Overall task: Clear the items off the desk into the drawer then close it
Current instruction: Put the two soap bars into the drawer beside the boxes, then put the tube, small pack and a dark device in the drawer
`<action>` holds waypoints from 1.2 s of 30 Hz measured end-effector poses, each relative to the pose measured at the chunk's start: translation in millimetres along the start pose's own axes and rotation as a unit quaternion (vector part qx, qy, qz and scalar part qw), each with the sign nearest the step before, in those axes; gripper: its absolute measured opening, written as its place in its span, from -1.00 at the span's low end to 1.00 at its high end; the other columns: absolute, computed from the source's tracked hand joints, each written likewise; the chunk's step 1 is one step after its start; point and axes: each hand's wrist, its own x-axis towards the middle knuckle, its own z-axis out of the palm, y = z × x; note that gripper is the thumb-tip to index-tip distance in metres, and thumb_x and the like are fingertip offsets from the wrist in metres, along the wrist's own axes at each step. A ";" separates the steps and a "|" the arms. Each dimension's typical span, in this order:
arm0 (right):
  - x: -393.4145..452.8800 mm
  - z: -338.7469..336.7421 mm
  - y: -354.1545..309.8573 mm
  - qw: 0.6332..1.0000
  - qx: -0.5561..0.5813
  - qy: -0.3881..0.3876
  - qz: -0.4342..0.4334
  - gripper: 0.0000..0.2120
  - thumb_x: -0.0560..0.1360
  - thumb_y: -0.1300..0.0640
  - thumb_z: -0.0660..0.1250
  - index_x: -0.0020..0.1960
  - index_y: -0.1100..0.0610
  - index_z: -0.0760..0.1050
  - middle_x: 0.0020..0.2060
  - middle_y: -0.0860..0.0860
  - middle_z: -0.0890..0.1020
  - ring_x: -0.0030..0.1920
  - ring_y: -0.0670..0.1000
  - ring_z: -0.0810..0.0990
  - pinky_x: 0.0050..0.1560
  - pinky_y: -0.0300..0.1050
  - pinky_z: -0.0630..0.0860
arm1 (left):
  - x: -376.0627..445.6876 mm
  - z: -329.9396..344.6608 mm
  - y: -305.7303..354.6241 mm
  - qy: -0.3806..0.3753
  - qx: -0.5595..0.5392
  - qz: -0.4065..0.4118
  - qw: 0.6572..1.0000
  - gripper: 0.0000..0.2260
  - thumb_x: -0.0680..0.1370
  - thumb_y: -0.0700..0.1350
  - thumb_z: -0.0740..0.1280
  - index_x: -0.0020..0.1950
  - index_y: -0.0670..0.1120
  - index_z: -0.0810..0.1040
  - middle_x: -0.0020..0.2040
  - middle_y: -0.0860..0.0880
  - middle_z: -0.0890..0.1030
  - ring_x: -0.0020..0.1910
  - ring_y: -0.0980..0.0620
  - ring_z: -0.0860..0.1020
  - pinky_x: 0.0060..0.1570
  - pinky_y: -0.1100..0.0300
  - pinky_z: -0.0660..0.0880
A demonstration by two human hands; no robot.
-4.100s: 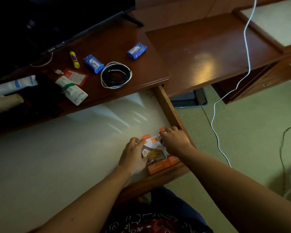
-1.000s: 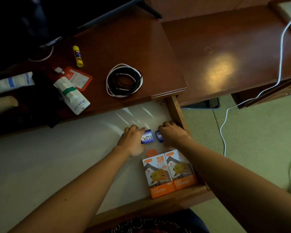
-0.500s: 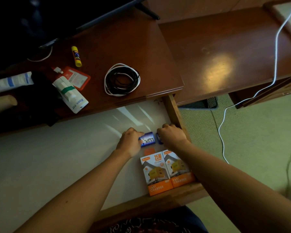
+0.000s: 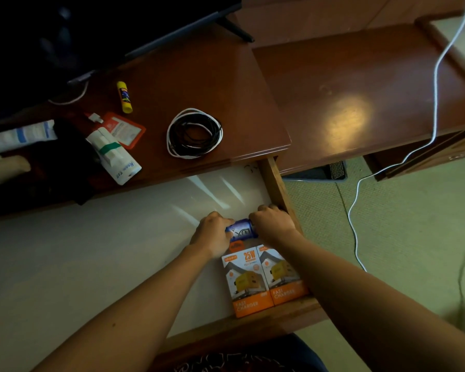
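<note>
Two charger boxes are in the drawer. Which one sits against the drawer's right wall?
The right-hand charger box, partly under the right forearm. The left charger box, the one showing "25W", lies beside it toward the drawer's middle, away from the right wall.

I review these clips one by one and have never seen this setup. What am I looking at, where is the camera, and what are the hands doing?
There is no machine: a person wears one head camera looking down at their own arms. Both hands, left and right, hold blue Lux soap packets inside the open drawer, beside two orange fast-charger boxes. On the desk lie a glue stick, coiled cables, a red packet and a white tube.
</note>
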 end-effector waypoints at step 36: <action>99.0 -141.1 -235.5 0.970 0.096 0.174 -0.142 -0.26 0.46 -0.21 0.41 0.48 0.10 0.24 0.35 0.17 0.39 0.30 0.24 0.39 0.20 0.15 0.49 | -16.0 -256.5 -134.0 0.327 -0.069 -0.237 0.912 -0.59 0.62 0.13 0.22 0.37 -0.08 0.46 0.35 -0.21 0.43 0.26 -0.26 0.47 0.18 -0.10 0.50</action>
